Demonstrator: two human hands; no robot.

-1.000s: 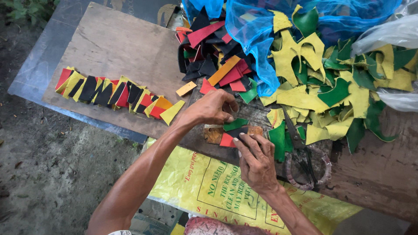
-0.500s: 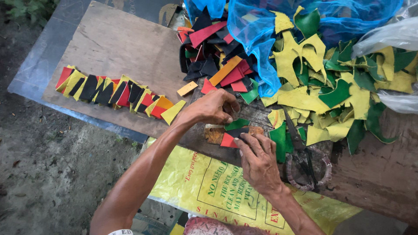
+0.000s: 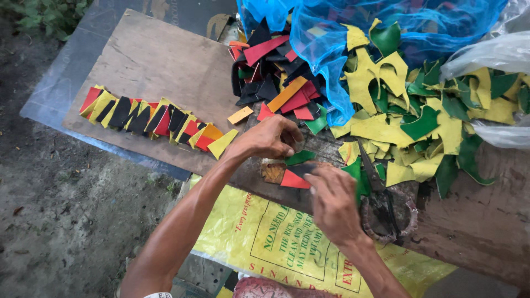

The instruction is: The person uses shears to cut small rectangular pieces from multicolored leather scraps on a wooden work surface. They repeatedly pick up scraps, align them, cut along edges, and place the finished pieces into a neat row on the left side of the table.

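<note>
At the near edge of the weathered wooden board [image 3: 165, 60], just in front of the body: both hands busy over a small cluster of cut pieces. Left hand [image 3: 268, 138] curled, fingertips pinched down at the thin green leaf-shaped scrap [image 3: 301, 157]; whether actually gripping it or only pressing it flat, impossible to tell. Right hand [image 3: 334, 201] half closed, fingertips resting on the flat red triangular piece [image 3: 292, 179] and a dark piece beside it, pinning rather than lifting, by the look of it. Just left of these, a small brown rough-textured block [image 3: 273, 172], touching the red piece.

Likely handling: light, thin, flexible sheet offcuts, probably rubbery or foam-like, bending easily and not fragile; best taken by an edge or corner between thumb and forefinger, or slid along the wood before pinching.

Further left, well apart from the hands: a neat overlapping row of red, yellow and black cut strips [image 3: 149, 118] laid along the board. Beyond the hands, a loose heap of black, red and orange offcuts [image 3: 273, 77], spilling from under a blue mesh net bag [image 3: 331, 33]. Inside and beneath that netting, more scraps, too veiled to sort. To the right, a wide pile of yellow and green curved offcuts [image 3: 419, 110], partly overlapped by a clear plastic bag [image 3: 486, 52], contents unclear. Just right of the right hand, dark metal scissors with wrapped handles [image 3: 383, 207], lying flat. Below the board, a yellow printed woven sack [image 3: 265, 243].
</note>
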